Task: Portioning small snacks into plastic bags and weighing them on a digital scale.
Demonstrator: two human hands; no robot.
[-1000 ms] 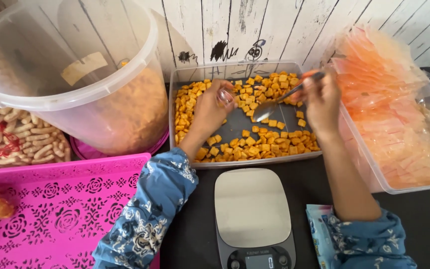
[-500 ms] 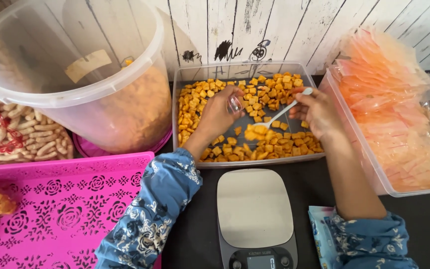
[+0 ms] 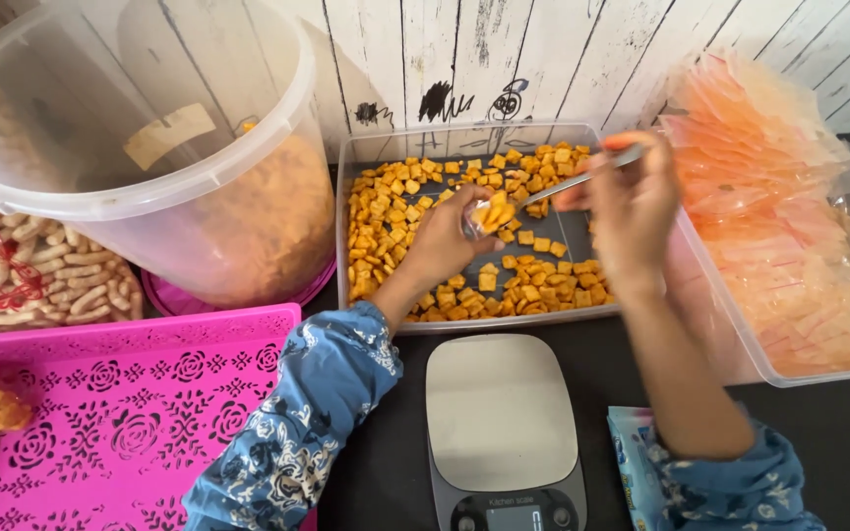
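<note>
Nearest the camera, a grey kitchen scale (image 3: 500, 411) sits on the dark tabletop (image 3: 838, 433), with a pink perforated tray (image 3: 130, 413) to its left. Just beyond the scale lies a clear shallow bin (image 3: 341, 246) strewn with small orange square crackers (image 3: 386, 211). Over it the left hand (image 3: 440, 246) is closed narrowly around a small clear bag (image 3: 474, 218), pinching it near the mouth so that it stays open upward. The right hand (image 3: 632, 206) grips the far end of a metal spoon (image 3: 568, 182), whose bowl, loaded with crackers, sits right at the bag's opening. The crackers look light, dry and brittle, likely to crumble under pressure and to roll off a tilted spoon, so a level bowl suits them. The bag looks thin, limp and slippery; the rim seems the sensible place to hold it. Further left stands a large clear tub (image 3: 150, 187) holding more orange snacks. At right, a clear box (image 3: 730, 324) holds stacked orange-tinted packets (image 3: 779, 206). A white plank wall (image 3: 543, 49) closes the scene.
</note>
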